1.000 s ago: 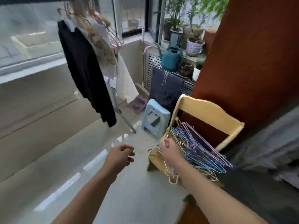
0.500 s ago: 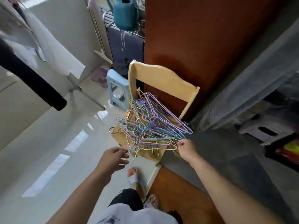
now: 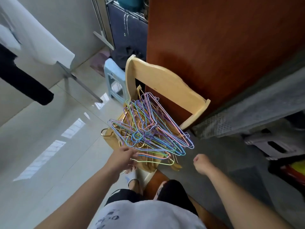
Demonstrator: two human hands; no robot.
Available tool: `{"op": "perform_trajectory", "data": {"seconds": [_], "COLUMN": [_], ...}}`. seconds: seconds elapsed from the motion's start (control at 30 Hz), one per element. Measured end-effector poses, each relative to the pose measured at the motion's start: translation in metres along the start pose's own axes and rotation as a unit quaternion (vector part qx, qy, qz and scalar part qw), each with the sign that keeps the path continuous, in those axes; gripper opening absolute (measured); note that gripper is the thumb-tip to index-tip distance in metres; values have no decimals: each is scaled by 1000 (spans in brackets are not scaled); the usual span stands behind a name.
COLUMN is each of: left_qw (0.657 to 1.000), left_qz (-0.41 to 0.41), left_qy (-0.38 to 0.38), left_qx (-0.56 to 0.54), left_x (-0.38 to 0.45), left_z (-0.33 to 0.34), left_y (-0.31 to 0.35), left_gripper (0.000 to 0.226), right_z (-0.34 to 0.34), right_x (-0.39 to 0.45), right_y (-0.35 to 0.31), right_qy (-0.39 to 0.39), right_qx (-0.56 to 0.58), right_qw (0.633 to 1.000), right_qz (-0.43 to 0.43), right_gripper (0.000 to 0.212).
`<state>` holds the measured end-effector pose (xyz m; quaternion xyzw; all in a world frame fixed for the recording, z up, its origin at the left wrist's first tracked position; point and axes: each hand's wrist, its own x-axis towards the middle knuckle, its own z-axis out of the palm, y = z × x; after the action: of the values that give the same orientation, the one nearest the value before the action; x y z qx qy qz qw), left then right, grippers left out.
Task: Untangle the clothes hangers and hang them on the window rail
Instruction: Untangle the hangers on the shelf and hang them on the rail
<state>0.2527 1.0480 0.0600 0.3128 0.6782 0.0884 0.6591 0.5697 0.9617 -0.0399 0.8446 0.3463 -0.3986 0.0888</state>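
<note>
A tangle of thin wire hangers (image 3: 148, 129) in purple, blue, green, pink and gold lies heaped on the seat of a pale wooden chair (image 3: 165, 80). My left hand (image 3: 123, 157) reaches the near-left edge of the heap, thumb on top and fingers closed on a wire there. My right hand (image 3: 201, 162) hovers to the right of the heap, apart from it, with its fingers curled and nothing in it. The window rail is out of view.
A brown cabinet (image 3: 214, 47) stands right behind the chair. A light blue stool (image 3: 113, 80) sits to the chair's left, near a drying rack's leg (image 3: 82, 83) and a hanging black sleeve (image 3: 24, 83). A grey stool (image 3: 272, 146) is at the right.
My view tilted down from the window to the chair. My right hand let go of the hangers and drew back to the right. My left hand moved forward onto the heap.
</note>
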Motion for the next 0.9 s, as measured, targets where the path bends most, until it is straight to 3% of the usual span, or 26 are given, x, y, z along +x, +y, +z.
{"op": "perform_trajectory", "data": {"seconds": [0.07,0.13,0.27,0.4,0.67,0.9], "left_qw": [1000,1000,993,979,968,975], "left_qz": [-7,-13,-48,-80,-125,-117], "left_qy": [11,27,98,160,188,170], "left_qx": [-4,2,-43,-100,-111,-87], "left_x": [5,6,19,16,-1,-16], "left_z": [9,13,28,44,72,88], "left_y": [3,2,-10,-27,-58,-58], "left_gripper": [21,23,23,22,25,24], "right_z": [-4,-4,-6,7,15,-3], "right_x": [15,32,94,138,142,116], "right_y": [-11,-24,-36,-30,-25,-21], "right_qy": [-22,-27,20,0,35,97], "right_qx": [-36,-60,-100,-182,-250,-200], "right_qw": [999,997,990,976,955,955], "right_qz": [-27,-48,-96,-122,-155,-198], "right_gripper": [27,16,35,38,30,18]}}
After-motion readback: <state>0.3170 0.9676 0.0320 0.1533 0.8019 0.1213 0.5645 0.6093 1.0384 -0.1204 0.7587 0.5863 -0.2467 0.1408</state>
